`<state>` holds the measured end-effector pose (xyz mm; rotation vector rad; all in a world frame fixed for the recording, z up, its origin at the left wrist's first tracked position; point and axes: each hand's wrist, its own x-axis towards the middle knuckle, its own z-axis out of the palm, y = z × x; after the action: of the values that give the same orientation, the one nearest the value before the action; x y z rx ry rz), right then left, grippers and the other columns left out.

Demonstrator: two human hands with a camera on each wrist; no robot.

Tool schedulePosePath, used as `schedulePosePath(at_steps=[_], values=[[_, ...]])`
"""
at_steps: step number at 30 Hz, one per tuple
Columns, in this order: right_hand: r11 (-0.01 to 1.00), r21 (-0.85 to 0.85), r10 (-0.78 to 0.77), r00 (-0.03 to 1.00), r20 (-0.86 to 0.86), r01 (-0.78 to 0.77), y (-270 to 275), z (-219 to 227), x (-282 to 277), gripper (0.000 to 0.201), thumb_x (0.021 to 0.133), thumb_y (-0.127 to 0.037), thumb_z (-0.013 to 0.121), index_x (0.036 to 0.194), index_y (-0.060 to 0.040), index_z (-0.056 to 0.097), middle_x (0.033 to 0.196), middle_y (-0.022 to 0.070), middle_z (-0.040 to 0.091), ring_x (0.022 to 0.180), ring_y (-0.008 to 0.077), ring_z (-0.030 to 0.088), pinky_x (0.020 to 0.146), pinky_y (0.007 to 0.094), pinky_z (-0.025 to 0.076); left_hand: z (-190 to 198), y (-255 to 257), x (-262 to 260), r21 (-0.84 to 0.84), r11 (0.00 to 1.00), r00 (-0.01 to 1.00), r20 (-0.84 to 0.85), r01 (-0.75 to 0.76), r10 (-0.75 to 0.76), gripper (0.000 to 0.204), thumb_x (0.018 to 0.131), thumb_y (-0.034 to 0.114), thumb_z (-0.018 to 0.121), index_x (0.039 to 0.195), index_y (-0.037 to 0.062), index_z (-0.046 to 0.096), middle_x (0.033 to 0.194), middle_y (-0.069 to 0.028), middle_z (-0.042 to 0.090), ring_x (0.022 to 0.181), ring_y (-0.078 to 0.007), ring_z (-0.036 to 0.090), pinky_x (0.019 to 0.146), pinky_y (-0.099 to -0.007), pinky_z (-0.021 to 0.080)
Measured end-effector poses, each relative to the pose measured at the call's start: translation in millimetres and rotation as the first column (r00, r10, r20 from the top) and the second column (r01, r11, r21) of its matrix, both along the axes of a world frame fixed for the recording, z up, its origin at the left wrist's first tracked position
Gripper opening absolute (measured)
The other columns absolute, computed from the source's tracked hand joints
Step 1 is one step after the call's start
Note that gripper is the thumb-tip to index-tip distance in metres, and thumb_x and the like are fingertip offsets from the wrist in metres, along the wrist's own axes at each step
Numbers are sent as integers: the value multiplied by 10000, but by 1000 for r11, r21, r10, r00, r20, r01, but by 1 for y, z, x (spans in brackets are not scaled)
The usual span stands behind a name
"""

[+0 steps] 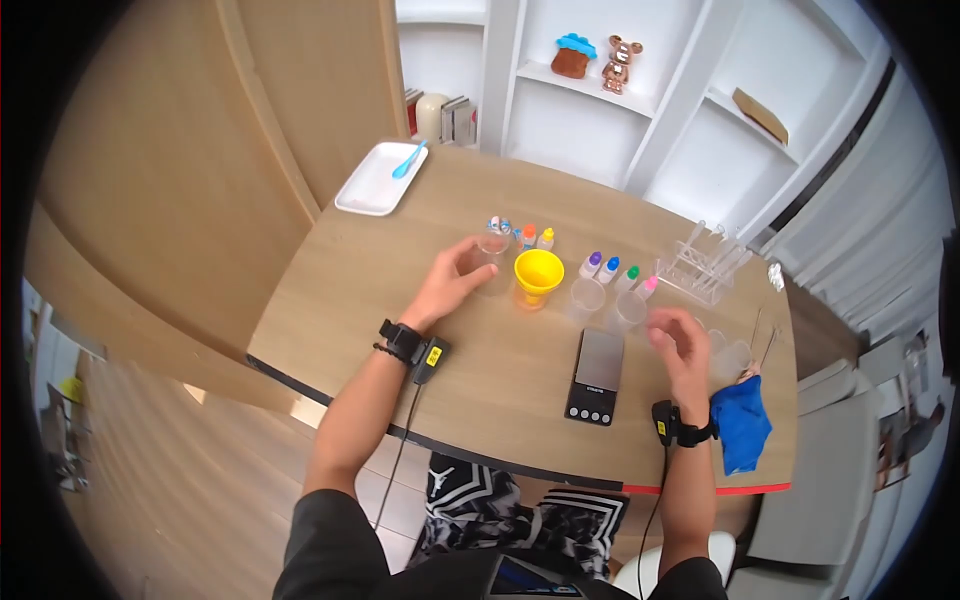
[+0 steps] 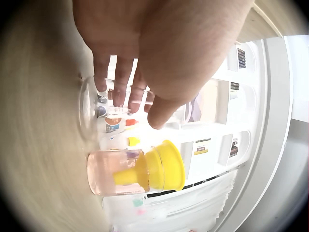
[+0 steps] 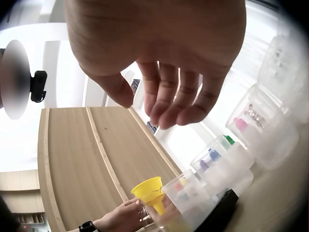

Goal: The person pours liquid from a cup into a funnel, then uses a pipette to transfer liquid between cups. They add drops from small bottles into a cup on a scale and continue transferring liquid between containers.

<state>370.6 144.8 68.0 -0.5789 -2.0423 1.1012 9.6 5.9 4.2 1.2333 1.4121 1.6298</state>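
My left hand (image 1: 448, 285) grips a clear plastic cup (image 2: 89, 113) standing on the table, fingers along its far side and thumb on the near side. Just right of it, a yellow funnel (image 1: 540, 272) sits in a clear cup holding pale pink liquid (image 2: 104, 172), spout pointing down. My right hand (image 1: 682, 345) hovers with loosely bent fingers and nothing in them, right of the black digital scale (image 1: 597, 378). Two clear cups (image 1: 587, 298) stand between the funnel and the right hand. Behind them are small dropper bottles with purple, blue, green and pink caps (image 1: 613, 265).
Orange- and yellow-capped bottles (image 1: 546, 238) stand behind the funnel. A white tray (image 1: 372, 185) with a blue spoon (image 1: 405, 163) lies far left. At the back right is a clear rack (image 1: 695, 275) of test tubes. A blue cloth (image 1: 741, 425) lies by the right wrist, near more clear cups (image 1: 735, 358).
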Motion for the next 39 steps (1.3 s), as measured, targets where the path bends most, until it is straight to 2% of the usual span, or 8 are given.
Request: schedulePosePath(at_steps=[4, 8, 11, 17, 23, 26, 35, 39], values=[[943, 299, 63, 961, 270, -145, -13, 34, -53, 441, 898, -108, 761, 1313, -32, 634, 1227, 117, 674, 1056, 272, 645, 933, 364, 517, 2, -1, -1, -5, 1000, 1000, -14, 25, -25, 381, 965, 56, 712, 1340, 28, 650, 1359, -65, 686, 1234, -177, 634, 1080, -362, 481], [867, 390, 128, 896, 425, -309, -17, 49, -117, 673, 869, -168, 802, 1474, -73, 524, 1402, 169, 607, 1291, 373, 568, 1078, 434, 474, -1, -1, -5, 15, 999, 997, -65, 39, -38, 402, 971, 59, 711, 1362, 16, 628, 1369, -68, 671, 1218, -146, 625, 1058, -342, 497], [838, 392, 148, 849, 507, -380, -16, 47, -147, 778, 852, -207, 822, 1536, -92, 468, 1404, 188, 605, 1364, 391, 527, 1134, 455, 436, 0, -2, -5, 56, 998, 999, -39, 37, -34, 393, 962, 72, 725, 1345, 33, 645, 1360, -56, 678, 1234, -150, 622, 1085, -354, 483], [889, 254, 190, 811, 553, -381, -12, 43, -163, 757, 822, -176, 845, 1499, -84, 518, 1384, 195, 631, 1285, 391, 596, 1090, 446, 482, -6, 1, -5, 96, 995, 999, -32, 39, -36, 367, 953, 117, 739, 1311, 70, 674, 1321, -30, 692, 1251, -151, 605, 1147, -394, 439], [928, 274, 71, 840, 538, -254, -22, 72, -163, 689, 777, -68, 863, 1412, -68, 594, 1287, 160, 695, 1151, 322, 683, 967, 396, 544, -11, 4, -5, 105, 993, 998, -40, 46, -42, 356, 941, 130, 753, 1287, 82, 686, 1300, -12, 698, 1224, -154, 617, 1136, -388, 444], [863, 391, 73, 846, 529, -320, -21, 71, -164, 648, 781, -77, 864, 1381, -65, 618, 1229, 143, 716, 1099, 296, 701, 928, 391, 552, -9, 4, -6, 114, 993, 998, -45, 43, -38, 355, 937, 130, 757, 1282, 83, 690, 1293, -11, 702, 1218, -156, 621, 1130, -386, 447], [881, 374, 73, 866, 494, -288, -22, 80, -161, 611, 798, -107, 867, 1357, -33, 632, 1183, 136, 735, 1079, 264, 702, 955, 385, 543, -9, 5, -7, 97, 995, 998, -56, 32, -27, 340, 936, 128, 756, 1269, 86, 700, 1298, -20, 704, 1232, -165, 620, 1138, -387, 443], [930, 287, 127, 935, 330, -228, -8, 91, -161, 579, 811, -118, 869, 1339, -32, 647, 1185, 99, 741, 1067, 213, 699, 966, 367, 535, -8, 4, -6, 90, 995, 998, -49, 35, -31, 343, 935, 130, 755, 1272, 90, 697, 1298, -15, 704, 1254, -169, 608, 1149, -398, 433]])
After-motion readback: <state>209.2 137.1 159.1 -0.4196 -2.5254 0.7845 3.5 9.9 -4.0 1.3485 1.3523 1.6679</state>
